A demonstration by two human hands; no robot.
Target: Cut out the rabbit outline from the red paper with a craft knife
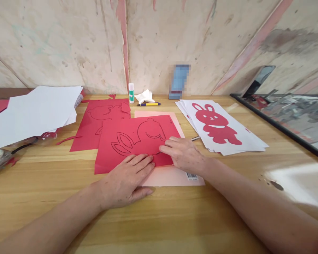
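A red paper sheet [132, 141] with a cut rabbit outline lies on a pink mat [172, 174] on the wooden table [175, 218]. My left hand [127, 180] lies flat on the sheet's near edge, fingers apart, pressing it down. My right hand [182, 153] rests on the sheet's right near corner, its fingertips on the cut line. Whether those fingers pinch the paper I cannot tell. A second red sheet [100, 120] with cut lines lies behind and to the left.
White sheets [37, 113] lie at the left. A red rabbit cut-out [216, 125] lies on white paper [243, 141] at the right. A glue stick [131, 92], a crumpled tissue [145, 96] and a pen [149, 104] stand by the wall. A framed mirror [286, 113] lies at far right.
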